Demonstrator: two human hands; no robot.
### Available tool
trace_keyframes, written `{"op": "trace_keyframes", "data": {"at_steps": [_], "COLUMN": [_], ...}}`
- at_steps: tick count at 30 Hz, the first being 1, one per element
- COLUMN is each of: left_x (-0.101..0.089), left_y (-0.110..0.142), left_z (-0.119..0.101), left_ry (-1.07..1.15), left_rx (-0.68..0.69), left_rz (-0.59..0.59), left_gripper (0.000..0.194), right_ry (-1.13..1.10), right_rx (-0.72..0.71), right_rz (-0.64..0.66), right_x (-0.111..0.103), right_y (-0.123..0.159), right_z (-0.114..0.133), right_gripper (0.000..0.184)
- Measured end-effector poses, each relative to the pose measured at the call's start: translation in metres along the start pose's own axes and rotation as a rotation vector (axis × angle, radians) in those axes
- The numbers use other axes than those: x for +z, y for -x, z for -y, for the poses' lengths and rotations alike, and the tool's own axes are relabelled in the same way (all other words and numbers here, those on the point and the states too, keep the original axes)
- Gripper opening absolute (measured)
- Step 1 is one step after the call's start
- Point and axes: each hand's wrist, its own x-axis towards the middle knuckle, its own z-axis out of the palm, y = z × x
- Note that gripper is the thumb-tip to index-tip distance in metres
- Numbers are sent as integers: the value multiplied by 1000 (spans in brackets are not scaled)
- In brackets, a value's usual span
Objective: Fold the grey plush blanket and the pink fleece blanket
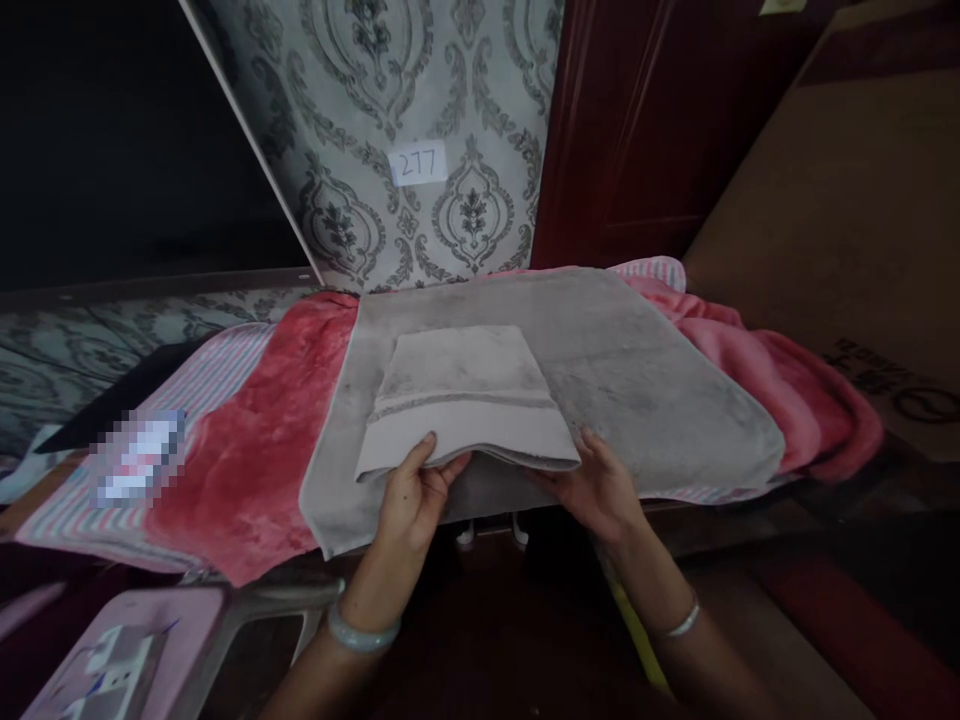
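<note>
A small folded grey towel (465,395) lies on top of a larger grey towel (637,370) spread over a red blanket (247,440). My left hand (412,495) grips the folded towel's near left edge, thumb on top and fingers underneath. My right hand (596,485) holds the near right edge the same way, its fingers tucked under the fold. Each wrist wears a bangle.
A pink striped cloth (217,365) lies under the blanket at the left. A paper label reading 277 (418,163) is stuck on the patterned wall. A dark red door (637,130) stands behind, a cardboard box (847,200) at right, a pink plastic stool (150,640) at lower left.
</note>
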Motion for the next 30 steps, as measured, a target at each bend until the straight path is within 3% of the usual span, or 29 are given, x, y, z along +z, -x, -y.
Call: {"op": "trace_keyframes", "data": {"at_steps": [4,8,13,17,21,25,27,30], "left_x": [-20,-52,-89,-104,-95,-68,-56,-47], "left_y": [6,4,-11,-41,-84,-125,-141,-157], "left_z": [7,1,-40,-78,-105,-111,-106,-93], "left_ry": [-72,-57,40,-122,-323,-522,-601,-746], "left_rx": [-99,-191,-84,-265,-331,-261,-187,52], "left_rz": [-59,-91,-91,98,239,246,231,156], "left_gripper": [61,55,44,36,31,26,29,46], "right_ry": [-116,-77,-17,0,-6,-66,-83,-57], "right_rx": [120,207,200,196,264,281,304,359], "right_rz": [61,89,135,177,228,187,159,117], "right_x": [-10,-15,-16,-13,-4,7,10,10], "right_y": [-14,-26,-44,-70,-94,-108,-114,-122], "right_z": [-10,-10,8,17,23,25,24,22], "right_gripper": [27,29,34,32,35,38,39,37]}}
